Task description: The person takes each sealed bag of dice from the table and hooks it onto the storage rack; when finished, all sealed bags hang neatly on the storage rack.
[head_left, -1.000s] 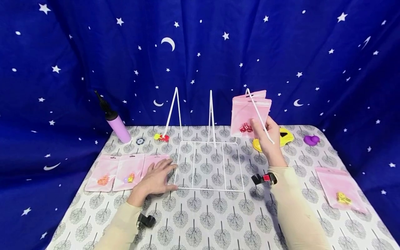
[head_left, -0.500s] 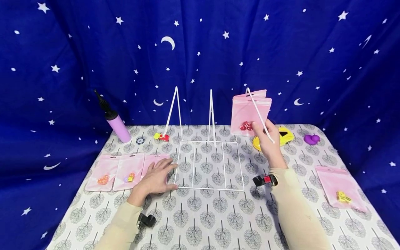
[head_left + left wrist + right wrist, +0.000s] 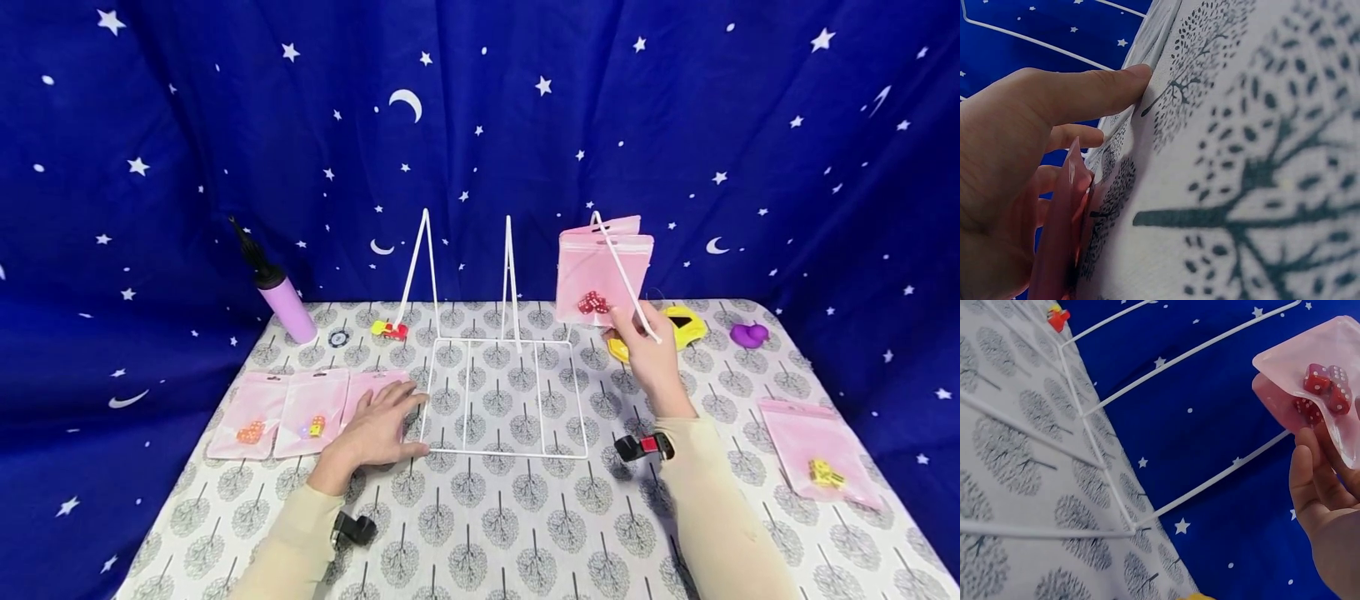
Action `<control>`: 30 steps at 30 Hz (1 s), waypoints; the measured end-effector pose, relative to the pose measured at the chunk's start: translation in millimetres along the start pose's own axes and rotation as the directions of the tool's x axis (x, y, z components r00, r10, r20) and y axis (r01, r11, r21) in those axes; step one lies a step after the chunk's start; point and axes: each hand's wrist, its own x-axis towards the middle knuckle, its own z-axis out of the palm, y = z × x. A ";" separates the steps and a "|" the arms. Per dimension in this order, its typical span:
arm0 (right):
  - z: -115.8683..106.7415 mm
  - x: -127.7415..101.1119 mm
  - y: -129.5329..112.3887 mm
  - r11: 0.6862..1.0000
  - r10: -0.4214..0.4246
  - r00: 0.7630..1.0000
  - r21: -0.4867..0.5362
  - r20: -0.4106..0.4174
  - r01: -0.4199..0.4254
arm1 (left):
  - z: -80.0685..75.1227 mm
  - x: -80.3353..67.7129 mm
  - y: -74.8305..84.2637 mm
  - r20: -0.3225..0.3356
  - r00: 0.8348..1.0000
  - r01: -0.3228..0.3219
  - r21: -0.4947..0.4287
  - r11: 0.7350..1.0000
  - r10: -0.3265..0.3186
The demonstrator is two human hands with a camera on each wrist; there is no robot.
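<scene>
Starry blue cloth hangs behind a tree-print table point(image 3: 525, 517). Up at two o'clock, the right hand point(image 3: 651, 350) pinches the lower corner of a pink pouch of red dice point(image 3: 603, 279) hung on the white wire rack point(image 3: 502, 392). At nine o'clock, the left hand point(image 3: 371, 433) lies flat, fingers straight, on another pink pouch point(image 3: 371, 387).

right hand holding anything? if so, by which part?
Yes. The right hand pinches the pink bag of red dice at its bottom edge, while the bag hangs on the white wire rack.
</scene>
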 end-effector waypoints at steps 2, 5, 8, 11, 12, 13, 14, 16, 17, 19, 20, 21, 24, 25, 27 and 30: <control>-2.6 -1.3 4.5 0.998 -0.010 1.000 0.059 0.024 0.008 | -0.3 0.2 0.4 0.001 1.000 0.004 0.005 1.000 -0.004; -6.8 -4.5 9.1 0.992 -0.050 0.998 0.120 0.048 0.044 | -0.7 0.0 0.2 -0.003 1.000 0.004 0.006 1.000 -0.004; -12.6 -6.9 12.0 0.983 -0.095 0.993 0.166 0.073 0.082 | 0.1 0.0 -0.2 -0.002 1.000 0.005 0.008 1.000 -0.005; -20.3 -9.3 13.3 0.980 -0.110 0.990 0.176 0.086 0.094 | 0.9 -0.5 -0.7 -0.004 1.000 0.001 0.002 1.000 -0.001; -23.5 -10.1 13.5 0.981 -0.108 0.990 0.172 0.092 0.091 | 1.1 -0.6 -0.6 -0.004 1.000 0.000 0.000 1.000 0.000; -26.8 -11.1 13.6 0.983 -0.104 0.990 0.162 0.094 0.088 | 0.9 -0.9 -0.3 -0.003 1.000 0.000 -0.003 1.000 0.000; -30.3 -12.1 13.7 0.985 -0.100 0.991 0.149 0.093 0.085 | 1.0 -0.8 -0.3 -0.002 1.000 -0.001 -0.005 1.000 0.001; -38.0 -14.5 14.0 0.991 -0.089 0.991 0.104 0.097 0.079 | 1.2 -0.7 -0.3 -0.004 1.000 -0.002 -0.008 1.000 0.002; -42.0 -15.6 14.0 0.995 -0.080 0.993 0.065 0.091 0.075 | 1.1 -0.6 -0.4 -0.004 1.000 -0.003 -0.008 1.000 0.003; -50.6 -18.1 13.8 0.998 -0.065 0.995 -0.006 0.082 0.065 | 1.0 -0.5 -0.5 -0.001 1.000 -0.004 -0.007 1.000 0.004; -55.2 -19.4 13.4 0.997 -0.058 0.995 -0.051 0.075 0.062 | 1.1 -0.5 -0.7 0.001 1.000 -0.003 -0.006 1.000 0.003; -59.9 -20.6 13.1 0.994 -0.051 0.996 -0.091 0.069 0.057 | 1.2 -0.5 -0.9 0.002 1.000 -0.002 -0.005 1.000 0.002; -73.9 -24.0 12.1 0.982 -0.053 0.997 -0.178 0.051 0.061 | 0.4 -0.7 -0.8 0.009 1.000 0.002 -0.004 1.000 -0.002; -78.7 -25.1 12.1 0.978 -0.062 0.997 -0.195 0.048 0.070 | 0.2 -0.7 -0.7 0.011 1.000 0.002 -0.003 1.000 -0.002; -87.5 -27.2 11.9 0.978 -0.077 0.996 -0.194 0.035 0.083 | -0.1 -0.4 -0.4 0.011 1.000 0.002 -0.002 1.000 -0.002; -99.8 -30.7 12.0 0.987 -0.093 0.995 -0.127 0.017 0.095 | -0.9 0.1 0.5 0.015 1.000 0.004 -0.007 1.000 -0.004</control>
